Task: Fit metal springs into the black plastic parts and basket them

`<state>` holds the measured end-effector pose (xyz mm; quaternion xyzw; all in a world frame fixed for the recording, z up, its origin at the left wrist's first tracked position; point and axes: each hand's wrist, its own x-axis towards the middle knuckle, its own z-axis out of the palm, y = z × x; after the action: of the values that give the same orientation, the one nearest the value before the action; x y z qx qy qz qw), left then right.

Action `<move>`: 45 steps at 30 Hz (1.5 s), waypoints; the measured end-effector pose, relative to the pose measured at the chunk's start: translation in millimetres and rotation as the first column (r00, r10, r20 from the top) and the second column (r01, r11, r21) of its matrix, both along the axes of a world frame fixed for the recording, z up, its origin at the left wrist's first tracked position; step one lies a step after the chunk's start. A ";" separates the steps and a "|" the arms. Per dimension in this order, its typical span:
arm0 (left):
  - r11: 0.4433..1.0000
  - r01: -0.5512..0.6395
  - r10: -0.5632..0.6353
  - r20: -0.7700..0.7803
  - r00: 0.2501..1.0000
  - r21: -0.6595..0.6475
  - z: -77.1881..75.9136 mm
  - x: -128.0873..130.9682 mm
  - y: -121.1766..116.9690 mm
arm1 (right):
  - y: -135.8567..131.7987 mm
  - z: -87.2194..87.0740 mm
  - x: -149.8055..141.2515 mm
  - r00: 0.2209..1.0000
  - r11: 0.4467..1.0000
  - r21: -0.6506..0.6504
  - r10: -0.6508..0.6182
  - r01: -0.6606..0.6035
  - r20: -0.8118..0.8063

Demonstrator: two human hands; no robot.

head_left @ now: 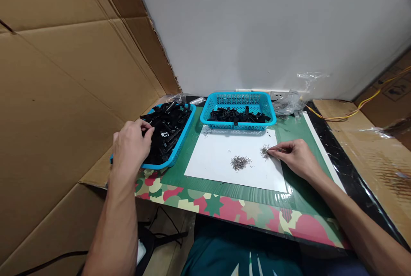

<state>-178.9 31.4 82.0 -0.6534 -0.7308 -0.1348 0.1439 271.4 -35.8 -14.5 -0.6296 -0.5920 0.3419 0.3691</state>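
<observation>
At the left, my left hand [131,141] is over the near left part of a blue basket [180,149] heaped with black plastic parts [170,132]. Its thumb and index finger are drawn together at the parts, and whatever is between them is hidden. My right hand [293,154] pinches at the edge of a small pile of tiny bent metal pieces [265,152] on a white sheet [208,162]. Anything between these fingertips is too small to tell. A larger pile of the same metal pieces [240,163] lies to the left of that hand.
A second blue basket [237,126] with small black parts stands behind the sheet. Clear plastic bags [289,105] and a yellow cable [359,107] lie at the back right. Cardboard [64,75] walls the left side. The green table mat [221,188] has a patterned front edge.
</observation>
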 end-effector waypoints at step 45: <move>0.534 0.821 -0.807 0.409 0.426 0.200 -92.8 192.6 -108.3 | -27.3 11.5 -42.6 0.991 0.981 -0.190 0.019 -0.044 -0.133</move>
<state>13.7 -76.9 -10.8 -0.8747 -0.3375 -0.3250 -0.1241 228.9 -63.1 -3.0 -0.6292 -0.5408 0.4438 0.3388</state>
